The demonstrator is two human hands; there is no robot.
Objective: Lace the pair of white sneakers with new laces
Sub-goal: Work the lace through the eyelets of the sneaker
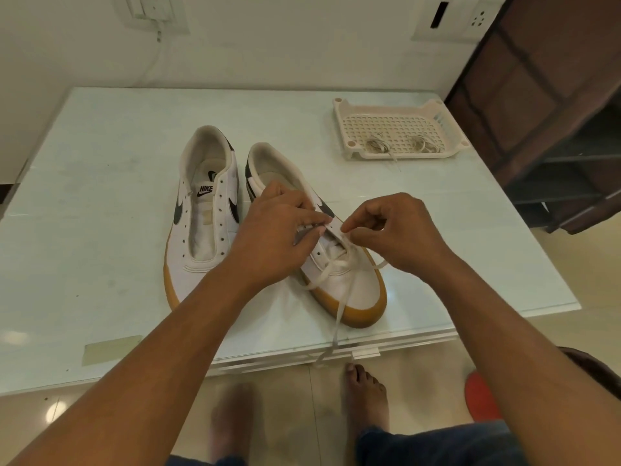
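Two white sneakers with gum soles stand side by side on the glass table (pixel 100 169). The left sneaker (pixel 205 210) has bare eyelets and no lace. The right sneaker (pixel 349 280) carries a white lace (pixel 339 314) threaded through its lowest eyelets; one end trails over the toe and hangs off the table's front edge. My left hand (pixel 272 237) rests on the right sneaker's eyelet flap, fingers pressing it. My right hand (pixel 396 227) pinches the lace between thumb and fingertips just above the tongue.
A cream perforated plastic tray (pixel 400 126) at the back right holds two bundled laces (pixel 379 146). A dark wooden shelf (pixel 551 112) stands to the right of the table. My bare feet (pixel 366 395) are on the tiled floor, with a red object (pixel 480 395) beside them.
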